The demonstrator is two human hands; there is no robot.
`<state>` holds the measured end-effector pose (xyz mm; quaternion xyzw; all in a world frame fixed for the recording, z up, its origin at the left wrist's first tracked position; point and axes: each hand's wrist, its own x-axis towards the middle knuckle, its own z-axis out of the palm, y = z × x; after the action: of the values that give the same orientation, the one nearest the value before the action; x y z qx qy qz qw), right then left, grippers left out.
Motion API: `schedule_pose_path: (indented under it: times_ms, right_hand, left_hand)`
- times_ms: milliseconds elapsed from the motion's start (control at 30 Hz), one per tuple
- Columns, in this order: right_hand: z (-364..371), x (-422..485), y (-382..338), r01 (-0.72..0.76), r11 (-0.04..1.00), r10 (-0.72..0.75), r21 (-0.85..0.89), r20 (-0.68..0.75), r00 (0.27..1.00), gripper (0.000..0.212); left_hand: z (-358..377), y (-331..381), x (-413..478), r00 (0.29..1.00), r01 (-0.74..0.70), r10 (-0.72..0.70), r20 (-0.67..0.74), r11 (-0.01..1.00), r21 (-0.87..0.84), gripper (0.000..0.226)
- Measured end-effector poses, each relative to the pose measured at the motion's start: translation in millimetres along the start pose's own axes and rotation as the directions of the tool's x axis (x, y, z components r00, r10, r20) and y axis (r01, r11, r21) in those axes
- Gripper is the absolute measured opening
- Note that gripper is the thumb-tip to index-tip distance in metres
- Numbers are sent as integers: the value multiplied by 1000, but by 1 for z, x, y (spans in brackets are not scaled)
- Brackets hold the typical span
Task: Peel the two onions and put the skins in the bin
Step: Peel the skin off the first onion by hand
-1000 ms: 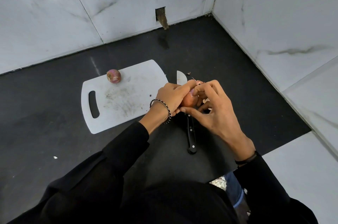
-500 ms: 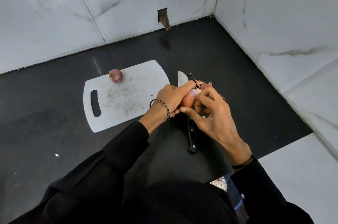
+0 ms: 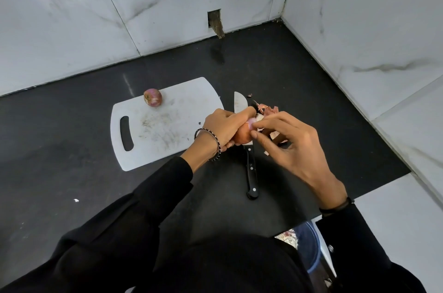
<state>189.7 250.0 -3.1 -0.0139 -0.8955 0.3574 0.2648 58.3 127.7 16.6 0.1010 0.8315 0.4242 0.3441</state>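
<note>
Both arms reach in from the bottom in black sleeves and meet over the black counter (image 3: 72, 125), just right of the white cutting board (image 3: 163, 125). The left hand (image 3: 225, 128) comes from the left with its wrist bent and a beaded bracelet (image 3: 208, 142) on it. The right hand (image 3: 292, 146) angles in from the lower right, back facing up.

The onion (image 3: 242, 136) is mostly covered by the left hand's fingers; only its orange side and a pale peeled patch on top show. The knife (image 3: 251, 173) lies on the counter under the hands, with mid-blade hidden and tip and black handle visible. The blue bin (image 3: 309, 247) sits below the counter edge at bottom right, cut off by counter and sleeve; its contents are hard to make out.

The left hand is wrapped tight round the onion, holding it above the knife. The right thumb and forefinger are narrowed to a pinch on loose skin (image 3: 275, 137) at the onion's right side, with the other fingers loosely spread. Skin scraps (image 3: 268, 109) lie on the counter just beyond the hands, beside the blade. The second onion (image 3: 152, 97), still in its skin, sits at the board's far edge, well apart from the hands.
</note>
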Motion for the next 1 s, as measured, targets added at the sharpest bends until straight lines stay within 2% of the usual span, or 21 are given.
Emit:
schedule_pose_path:
  times_ms: [167, 267, 333, 433, 533, 633, 767, 1000]
  right_hand:
    - [-5, 6, 1, 121, 979, -105, -163, 103, 989, 14]
    - [0, 10, -5, 141, 933, -107, -331, 119, 987, 21]
    - [4, 10, -8, 126, 925, -86, -358, 125, 988, 19]
    - [4, 4, -6, 82, 956, -50, -281, 119, 992, 16]
    - [0, -6, -2, -31, 978, 50, -207, 86, 995, 14]
    - [-3, -8, 6, -100, 966, 111, -237, 33, 993, 18]
    - [-8, -4, 11, -93, 985, 99, -143, 37, 994, 4]
    - [-7, 3, 4, -20, 1000, 23, -22, 124, 992, 26]
  left_hand:
    - [2, -3, 1, 1000, 4, -3, -22, 999, 40, 54]
    - [2, -5, 1, 996, 65, -64, 65, 998, -10, 57]
    - [2, -8, 0, 986, 110, -104, 129, 993, -47, 58]
    - [3, -12, 0, 971, 166, -140, 192, 978, -128, 58]
    - [2, -14, 2, 964, 202, -163, 209, 963, -177, 60]
    - [1, -16, 2, 958, 193, -152, 242, 969, -156, 65]
    - [5, -14, -1, 957, 167, -126, 261, 975, -144, 68]
    - [5, -7, 1, 963, 137, -109, 247, 986, -99, 64]
